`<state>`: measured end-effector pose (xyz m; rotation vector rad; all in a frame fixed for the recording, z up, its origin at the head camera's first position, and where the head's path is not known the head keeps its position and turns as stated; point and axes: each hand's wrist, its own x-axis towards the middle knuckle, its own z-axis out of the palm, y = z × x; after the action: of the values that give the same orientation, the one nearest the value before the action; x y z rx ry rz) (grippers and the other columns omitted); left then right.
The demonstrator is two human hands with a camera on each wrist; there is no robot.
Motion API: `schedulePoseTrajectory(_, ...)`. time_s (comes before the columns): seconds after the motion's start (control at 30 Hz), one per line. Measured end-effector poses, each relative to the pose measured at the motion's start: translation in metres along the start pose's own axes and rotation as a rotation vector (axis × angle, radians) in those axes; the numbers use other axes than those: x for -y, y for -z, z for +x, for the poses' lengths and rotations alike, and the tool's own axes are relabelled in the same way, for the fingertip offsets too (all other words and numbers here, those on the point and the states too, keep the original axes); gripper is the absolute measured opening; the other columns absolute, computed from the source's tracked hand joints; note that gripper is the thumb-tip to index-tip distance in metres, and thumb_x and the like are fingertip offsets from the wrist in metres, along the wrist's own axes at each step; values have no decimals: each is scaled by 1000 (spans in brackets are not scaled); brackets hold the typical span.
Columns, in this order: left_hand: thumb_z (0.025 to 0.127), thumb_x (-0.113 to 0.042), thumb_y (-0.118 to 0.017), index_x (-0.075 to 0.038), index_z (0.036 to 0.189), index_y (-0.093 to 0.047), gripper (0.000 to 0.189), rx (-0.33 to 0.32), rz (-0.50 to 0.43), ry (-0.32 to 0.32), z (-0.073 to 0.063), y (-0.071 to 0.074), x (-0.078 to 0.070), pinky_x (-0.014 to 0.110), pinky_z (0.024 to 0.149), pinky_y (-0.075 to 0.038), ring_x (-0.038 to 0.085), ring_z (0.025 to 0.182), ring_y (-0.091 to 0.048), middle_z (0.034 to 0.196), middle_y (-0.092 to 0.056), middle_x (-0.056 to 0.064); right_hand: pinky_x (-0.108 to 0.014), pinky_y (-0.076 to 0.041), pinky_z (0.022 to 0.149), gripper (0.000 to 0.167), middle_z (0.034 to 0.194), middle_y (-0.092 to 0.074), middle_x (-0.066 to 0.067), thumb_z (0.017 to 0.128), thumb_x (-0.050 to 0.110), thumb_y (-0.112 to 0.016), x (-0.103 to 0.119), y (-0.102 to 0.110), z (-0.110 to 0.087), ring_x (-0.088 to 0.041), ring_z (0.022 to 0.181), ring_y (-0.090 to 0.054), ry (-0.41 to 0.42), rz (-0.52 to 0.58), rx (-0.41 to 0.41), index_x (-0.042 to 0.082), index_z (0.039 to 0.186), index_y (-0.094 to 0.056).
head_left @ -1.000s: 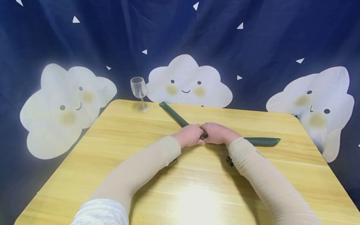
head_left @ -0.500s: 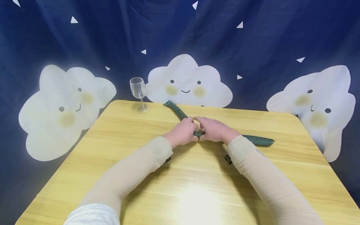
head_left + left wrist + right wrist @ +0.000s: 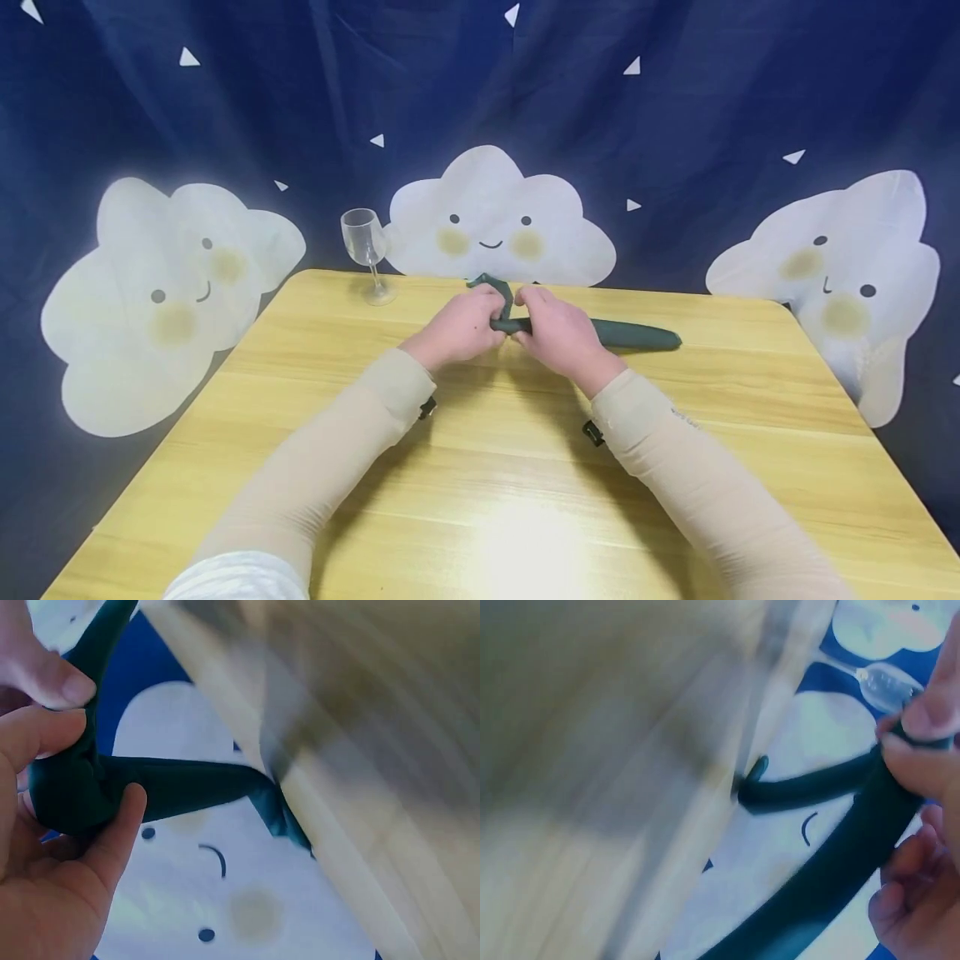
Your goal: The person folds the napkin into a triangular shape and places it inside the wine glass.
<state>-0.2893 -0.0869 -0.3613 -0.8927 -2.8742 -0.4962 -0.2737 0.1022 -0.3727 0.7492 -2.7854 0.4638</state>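
A long dark green rolled cloth [image 3: 633,335] is bent at its middle over the table. My left hand [image 3: 459,329] grips it at the bend, with the fingers curled round the roll in the left wrist view. Close beside it, my right hand [image 3: 558,333] pinches the same cloth between thumb and fingers. One end, the short folded tail [image 3: 202,787], points away to the table's far edge. The other, thicker length [image 3: 810,881] runs out to the right past my right hand. In both wrist views the two thumbs almost meet on the cloth.
A clear stemmed wine glass [image 3: 363,237] stands upright near the far left corner of the wooden table [image 3: 450,500]. Behind the table hangs a dark blue curtain [image 3: 420,75] with white clouds. Small black devices sit under both wrists.
Both hands have moved left and away, drawing a little apart. The cloth's right end has slid left, and its far end has shifted right, bending more sharply. The glass stays put.
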Motion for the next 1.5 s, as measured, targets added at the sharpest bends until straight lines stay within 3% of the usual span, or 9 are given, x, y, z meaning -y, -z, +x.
schedulePoseTrajectory(0.13,79,-12,-74,-11,76,-54,21,-27,-75,101,5,8,12,35,76,-46,22,83,-54,94,-57,5,-39,-47,62,21,82,-58,-1,93,27,-73,5,-2,-4,-22,69,-56,-52,101,-27,15,92,-56)
schedulePoseTrajectory(0.23,81,-15,-76,-11,75,-53,24,-62,-199,175,7,13,20,35,73,-45,22,80,-53,88,-57,5,-36,-47,64,27,77,-63,-1,98,38,-65,7,-6,-6,-20,71,-61,-114,313,90,13,86,-64)
schedulePoseTrajectory(0.37,84,-25,-79,-13,69,-46,38,-138,-441,267,7,19,28,33,65,-41,20,70,-50,79,-57,3,-40,-56,80,58,105,-72,-17,104,52,-48,8,-14,-5,-30,95,-71,-228,799,316,0,117,-67)
schedulePoseTrajectory(0.53,87,-30,-76,-14,66,-38,47,-141,-655,303,8,21,31,31,59,-36,18,62,-42,68,-47,1,-49,-47,102,87,143,-49,-32,103,64,-31,14,-26,0,-43,127,-54,-338,1333,455,-8,152,-33)
schedulePoseTrajectory(0.67,89,-24,-75,-12,67,-41,42,-99,-843,309,8,19,29,33,67,-37,18,69,-44,67,-46,0,-48,-38,111,94,152,-35,-34,101,69,-30,21,-36,6,-43,139,-41,-399,1649,386,-5,157,-18)
schedulePoseTrajectory(0.8,92,-15,-69,-8,70,-44,34,-63,-1066,301,7,16,26,35,81,-44,20,80,-53,74,-51,3,-47,-36,113,88,151,-39,-32,100,68,-37,27,-43,12,-41,139,-43,-464,1877,179,-1,155,-27)
schedulePoseTrajectory(1.0,95,-7,-56,-1,87,-59,11,0,-1273,315,9,10,22,32,90,-51,19,90,-61,94,-60,9,-43,-39,111,70,128,-58,-17,100,63,-47,28,-47,14,-28,125,-57,-521,2059,-85,7,143,-46)
schedulePoseTrajectory(1.27,92,-5,-44,16,116,-58,35,77,-1375,304,6,5,19,28,83,-55,19,82,-69,99,-68,13,-37,-44,107,59,118,-65,-9,101,57,-51,33,-47,12,-19,111,-64,-462,2122,-146,9,135,-53)
schedulePoseTrajectory(1.5,85,0,-46,18,111,-59,34,133,-1321,283,6,1,14,26,80,-55,16,87,-66,105,-66,16,-19,-45,69,32,108,-59,-2,105,43,-53,34,-45,14,-8,77,-55,-530,2081,-280,14,118,-51)
